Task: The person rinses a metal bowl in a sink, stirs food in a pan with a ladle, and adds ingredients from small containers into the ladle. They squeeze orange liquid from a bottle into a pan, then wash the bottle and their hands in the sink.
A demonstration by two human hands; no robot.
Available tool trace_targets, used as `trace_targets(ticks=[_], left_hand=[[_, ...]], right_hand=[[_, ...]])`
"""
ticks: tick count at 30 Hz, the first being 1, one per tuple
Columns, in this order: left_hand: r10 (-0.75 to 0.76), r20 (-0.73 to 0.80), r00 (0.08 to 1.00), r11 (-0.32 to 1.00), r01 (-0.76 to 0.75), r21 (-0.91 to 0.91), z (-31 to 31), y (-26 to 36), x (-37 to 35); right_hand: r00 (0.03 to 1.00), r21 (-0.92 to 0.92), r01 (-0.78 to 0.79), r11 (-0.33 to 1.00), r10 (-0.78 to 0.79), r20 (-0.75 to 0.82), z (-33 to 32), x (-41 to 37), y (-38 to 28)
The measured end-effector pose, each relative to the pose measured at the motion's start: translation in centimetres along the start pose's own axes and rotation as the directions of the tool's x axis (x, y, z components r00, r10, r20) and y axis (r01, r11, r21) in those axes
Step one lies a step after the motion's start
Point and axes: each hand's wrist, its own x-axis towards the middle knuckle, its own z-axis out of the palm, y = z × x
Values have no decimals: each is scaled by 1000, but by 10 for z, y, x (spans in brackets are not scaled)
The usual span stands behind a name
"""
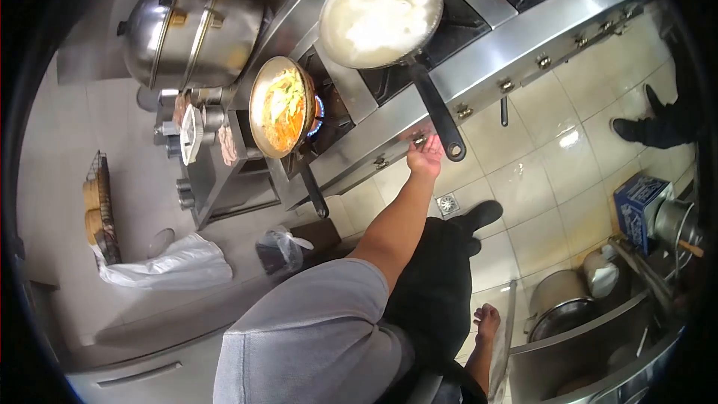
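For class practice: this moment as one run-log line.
Left hand: at silver stove knob; right hand: lowered; black-handled pan of orange food: over blue flame

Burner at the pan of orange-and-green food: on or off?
On: blue flame shows past the edge of that pan.

This looks to me like a commercial kitchen: a long stainless-steel gas range (490, 71) with a row of metal knobs (544, 60) bears a wide, round pan with a long black handle (381, 15) and a smaller round pan of orange and green food (283, 108). A big rounded steel vessel (191, 30) stands nearby, and a square metal drain (447, 205) is set in the glossy cream floor tiles (553, 142).
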Motion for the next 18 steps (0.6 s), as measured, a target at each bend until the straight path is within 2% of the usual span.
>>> trace_targets(ticks=[2,3,4,5,7,9,11,12,13,14,15,16,17,18], left_hand=[[-157,-83,984,986,160,42,-3,0,-13],[-159,-69,985,987,161,17,-21,2,-18],[-285,33,958,908,259,329,-50,4,-21],[-421,97,902,734,276,620,-69,6,-32],[-554,-1,832,620,413,667,-96,34,-80],[-509,-58,859,671,438,598,-148,73,-100],[-342,-53,938,812,324,485,-169,124,-128],[-289,41,956,894,254,368,-169,149,-140],[-230,125,965,951,195,240,-166,173,-149],[-198,340,919,977,156,147,-158,197,-152],[-159,533,831,987,153,56,-147,217,-152],[-232,591,773,967,116,227,-121,238,-163],[-206,471,858,977,156,143,-83,247,-195],[-184,449,874,982,142,127,-51,253,-219]], right_hand=[[999,-20,35,999,-36,-33,-8,-8,-2],[999,-37,44,998,-45,-26,-11,-12,-4],[996,-52,83,995,-85,-36,-13,-14,-1],[995,-48,96,994,-97,-13,-15,-11,10],[993,-43,115,992,-113,29,-17,-14,16],[984,-76,174,982,-171,44,-14,-24,22],[977,-71,212,975,-209,53,-10,-41,28],[970,-12,242,970,-241,35,-9,-50,38],[961,-69,277,958,-275,35,-9,-64,41],[952,-117,305,945,-304,26,-6,-82,39],[947,-146,320,936,-318,38,-7,-94,40],[945,-166,326,931,-326,28,-12,-106,46],[935,-195,352,915,-355,21,-20,-101,62],[952,-281,303,910,-301,53,-33,-93,75]])
